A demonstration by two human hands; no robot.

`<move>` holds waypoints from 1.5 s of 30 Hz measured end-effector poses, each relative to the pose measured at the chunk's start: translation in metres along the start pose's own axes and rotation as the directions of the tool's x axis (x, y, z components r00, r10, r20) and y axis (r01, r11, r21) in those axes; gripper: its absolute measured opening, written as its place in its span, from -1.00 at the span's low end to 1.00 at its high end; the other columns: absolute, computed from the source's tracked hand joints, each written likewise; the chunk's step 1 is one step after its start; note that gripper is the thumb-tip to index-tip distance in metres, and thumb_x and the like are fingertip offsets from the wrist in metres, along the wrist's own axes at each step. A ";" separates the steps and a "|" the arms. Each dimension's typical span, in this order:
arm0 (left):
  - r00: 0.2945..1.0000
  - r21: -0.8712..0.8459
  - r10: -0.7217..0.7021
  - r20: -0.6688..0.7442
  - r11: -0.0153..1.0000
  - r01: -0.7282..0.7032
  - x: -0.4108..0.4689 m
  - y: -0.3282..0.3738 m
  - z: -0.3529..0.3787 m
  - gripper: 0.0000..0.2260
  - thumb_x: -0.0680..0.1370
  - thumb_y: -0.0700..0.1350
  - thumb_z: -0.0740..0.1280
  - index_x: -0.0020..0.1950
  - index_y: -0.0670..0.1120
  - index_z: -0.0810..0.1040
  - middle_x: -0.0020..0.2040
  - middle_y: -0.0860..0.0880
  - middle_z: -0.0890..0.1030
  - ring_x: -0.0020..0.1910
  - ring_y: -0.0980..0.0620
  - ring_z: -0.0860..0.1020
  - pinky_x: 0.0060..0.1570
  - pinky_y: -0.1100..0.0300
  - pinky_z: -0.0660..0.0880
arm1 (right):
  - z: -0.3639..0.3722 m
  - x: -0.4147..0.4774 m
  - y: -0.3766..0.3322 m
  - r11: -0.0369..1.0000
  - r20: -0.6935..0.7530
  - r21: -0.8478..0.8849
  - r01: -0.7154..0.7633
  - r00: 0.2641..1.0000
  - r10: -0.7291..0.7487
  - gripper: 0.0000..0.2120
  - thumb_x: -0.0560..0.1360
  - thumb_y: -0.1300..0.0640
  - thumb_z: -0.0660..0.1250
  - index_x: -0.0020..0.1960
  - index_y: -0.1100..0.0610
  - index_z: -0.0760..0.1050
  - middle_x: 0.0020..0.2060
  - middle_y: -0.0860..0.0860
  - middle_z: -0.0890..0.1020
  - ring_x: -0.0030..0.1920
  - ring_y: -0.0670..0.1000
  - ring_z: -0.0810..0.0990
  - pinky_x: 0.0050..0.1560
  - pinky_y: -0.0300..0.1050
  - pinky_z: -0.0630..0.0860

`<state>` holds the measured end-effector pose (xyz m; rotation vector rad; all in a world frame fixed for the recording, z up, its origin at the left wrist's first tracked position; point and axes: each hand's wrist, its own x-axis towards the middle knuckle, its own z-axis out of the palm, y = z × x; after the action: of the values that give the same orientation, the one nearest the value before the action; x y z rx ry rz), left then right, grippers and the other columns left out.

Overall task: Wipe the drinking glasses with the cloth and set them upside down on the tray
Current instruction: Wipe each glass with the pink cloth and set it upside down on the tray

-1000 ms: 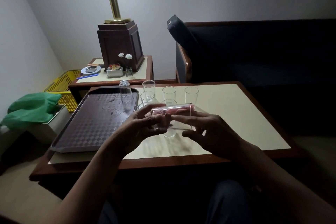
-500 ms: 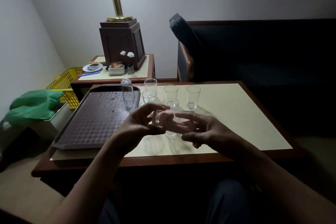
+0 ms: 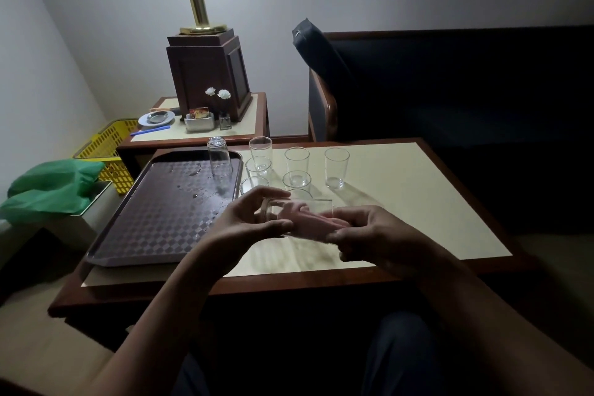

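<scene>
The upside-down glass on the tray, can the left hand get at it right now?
Probably not yet: the left hand grips the sideways glass, though nothing stands between it and the upside-down glass.

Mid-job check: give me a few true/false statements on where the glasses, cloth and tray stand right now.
1. One drinking glass stands upside down on the tray. True.
2. The held glass is upright. False: it lies sideways, gripped by the left hand.
3. The pink cloth lies on the tray. False: the right hand holds it at the held glass.
4. Several upright glasses stand on the table, right of the tray. True.
</scene>
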<state>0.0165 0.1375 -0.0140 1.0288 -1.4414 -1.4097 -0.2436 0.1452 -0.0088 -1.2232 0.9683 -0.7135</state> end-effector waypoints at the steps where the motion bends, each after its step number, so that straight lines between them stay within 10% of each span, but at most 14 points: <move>1: 1.000 -0.027 0.019 -0.019 0.999 -0.020 -0.001 -0.002 -0.003 -0.51 0.38 -0.30 0.52 0.30 -0.23 0.55 0.08 -0.08 0.72 0.00 -0.08 0.70 0.05 0.10 0.66 | -0.001 -0.003 -0.002 0.987 0.001 0.158 -0.023 1.000 0.024 -0.70 0.56 0.33 0.39 0.28 0.21 0.66 -0.12 0.07 0.65 -0.33 -0.08 0.52 -0.26 -0.17 0.54; 5: 0.981 -0.208 -0.043 -0.187 0.978 0.004 0.000 -0.009 -0.003 -0.51 0.39 -0.26 0.53 0.31 -0.22 0.56 0.19 -0.27 0.64 0.05 -0.22 0.66 0.16 -0.10 0.65 | -0.002 -0.007 -0.006 0.913 -0.221 0.392 0.111 0.975 -0.024 -0.75 0.70 0.26 0.22 0.29 0.17 0.61 0.07 0.05 0.76 -0.02 -0.04 0.73 -0.09 -0.15 0.64; 7: 0.963 -0.286 -0.132 -0.236 0.956 0.061 0.001 -0.010 0.002 -0.56 0.45 -0.18 0.51 0.30 -0.22 0.55 0.19 -0.35 0.59 0.03 -0.23 0.65 0.12 -0.08 0.67 | 0.003 -0.004 -0.003 0.950 -0.499 0.181 0.256 0.856 -0.136 -0.81 0.67 0.20 0.32 0.25 0.10 0.60 0.14 0.02 0.75 0.19 0.02 0.71 0.18 0.06 0.66; 9: 0.954 -0.299 -0.185 -0.235 0.948 0.110 0.000 -0.008 0.008 -0.58 0.48 -0.12 0.49 0.29 -0.21 0.56 0.23 -0.40 0.58 0.00 -0.24 0.65 0.07 -0.01 0.69 | 0.011 -0.007 -0.004 0.902 -0.619 -0.292 0.319 0.656 -0.432 -0.81 0.61 0.18 0.42 0.21 0.06 0.60 0.11 -0.10 0.72 0.15 -0.11 0.69 0.24 -0.16 0.61; 12: 0.957 -0.259 -0.210 -0.201 0.953 0.155 0.001 -0.003 0.013 -0.56 0.44 -0.11 0.51 0.28 -0.20 0.59 0.20 -0.42 0.60 -0.03 -0.24 0.61 -0.01 0.03 0.70 | 0.024 -0.013 -0.006 0.402 -0.140 -0.861 0.313 0.613 -0.778 -0.60 0.56 0.30 0.41 0.36 0.10 0.54 0.23 0.00 0.67 0.23 -0.06 0.62 0.28 -0.30 0.52; 15: 0.978 -0.153 -0.155 -0.138 0.979 0.133 -0.001 0.002 0.017 -0.53 0.40 -0.12 0.54 0.30 -0.13 0.61 0.20 -0.37 0.61 -0.01 -0.23 0.61 0.04 -0.04 0.68 | 0.031 -0.013 0.002 0.144 0.127 -0.950 0.277 0.765 -0.632 -0.49 0.58 0.12 0.36 0.52 0.04 0.43 0.52 0.03 0.48 0.58 0.08 0.35 0.60 0.05 0.26; 17: 0.986 -0.059 -0.100 -0.133 0.994 0.092 -0.004 0.003 0.016 -0.49 0.35 -0.14 0.59 0.27 -0.13 0.59 0.18 -0.32 0.64 0.00 -0.26 0.67 0.05 -0.08 0.67 | 0.032 -0.013 -0.003 0.192 0.097 -0.939 0.287 0.754 -0.650 -0.67 0.62 0.03 0.32 0.37 0.05 0.53 0.44 0.08 0.57 0.52 0.11 0.45 0.55 0.11 0.34; 21: 1.000 0.015 0.009 -0.028 1.000 -0.009 -0.009 0.002 0.013 -0.39 0.33 -0.22 0.67 0.27 -0.27 0.47 0.20 -0.26 0.65 0.13 -0.38 0.64 0.16 -0.23 0.63 | 0.021 -0.006 -0.024 0.409 -0.010 -0.860 0.306 0.791 -0.612 -0.92 0.68 0.13 0.30 0.16 0.03 0.52 -0.05 0.00 0.70 -0.14 -0.06 0.68 -0.18 -0.11 0.64; 26: 0.997 -0.055 0.064 0.038 0.997 -0.062 -0.017 0.011 0.020 -0.47 0.36 -0.33 0.59 0.25 -0.30 0.46 0.23 -0.28 0.63 0.09 -0.38 0.65 0.15 -0.16 0.64 | -0.002 0.004 -0.036 0.877 -0.038 -0.465 0.119 0.987 -0.154 -0.61 0.70 0.29 0.07 0.36 0.09 0.57 0.04 0.00 0.70 -0.02 -0.16 0.69 -0.07 -0.25 0.61; 29: 0.996 -0.074 0.007 -0.088 0.997 -0.013 -0.013 0.014 0.026 -0.48 0.35 -0.30 0.57 0.24 -0.31 0.46 0.18 -0.32 0.64 0.03 -0.34 0.69 0.07 -0.13 0.68 | 0.007 -0.008 -0.033 0.787 -0.080 -0.552 0.277 0.921 -0.381 -0.58 0.64 0.39 0.13 0.26 0.06 0.64 0.07 -0.06 0.71 -0.05 -0.31 0.63 -0.07 -0.32 0.57; 34: 0.958 -0.099 -0.068 -0.278 0.994 0.042 -0.005 0.011 0.028 -0.53 0.43 -0.29 0.58 0.27 -0.26 0.47 0.19 -0.36 0.61 -0.02 -0.27 0.73 -0.10 0.05 0.71 | 0.040 -0.011 -0.007 0.249 0.003 -0.944 0.215 0.765 -0.644 -0.63 0.63 -0.02 0.25 0.38 0.07 0.52 0.42 0.04 0.59 0.48 0.03 0.49 0.55 0.09 0.34; 38: 0.985 0.117 0.091 -0.147 0.990 -0.074 -0.009 0.008 0.024 -0.49 0.31 -0.23 0.68 0.15 -0.19 0.51 0.14 -0.22 0.66 0.04 -0.21 0.72 0.03 -0.11 0.69 | 0.037 -0.002 -0.017 0.466 -0.085 -0.854 0.232 0.821 -0.565 -0.81 0.69 -0.08 0.27 0.16 0.03 0.46 0.00 0.00 0.70 -0.07 -0.04 0.68 -0.06 -0.19 0.60; 42: 0.990 0.027 0.143 0.017 0.989 -0.143 -0.016 0.009 0.027 -0.46 0.29 -0.33 0.65 0.17 -0.23 0.49 0.17 -0.23 0.64 0.15 -0.31 0.65 0.13 -0.24 0.64 | 0.003 0.018 -0.035 0.940 -0.114 -0.340 -0.017 0.993 -0.023 -0.70 0.74 0.03 0.19 0.25 0.23 0.56 0.05 0.22 0.68 -0.09 0.09 0.66 -0.12 -0.07 0.59; 45: 0.974 -0.100 0.223 -0.050 0.969 -0.227 -0.015 0.009 0.032 -0.44 0.30 -0.34 0.62 0.20 -0.29 0.44 0.19 -0.29 0.62 0.14 -0.34 0.66 0.12 -0.19 0.65 | -0.011 0.013 -0.021 0.977 0.062 0.207 -0.044 0.998 0.032 -0.50 0.65 -0.02 0.34 0.44 0.29 0.47 0.21 0.31 0.62 0.06 0.22 0.67 -0.05 0.08 0.67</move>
<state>-0.0096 0.1620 -0.0053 0.7949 -1.3936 -1.2797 -0.2468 0.1242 0.0085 -1.0341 0.8438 -0.7257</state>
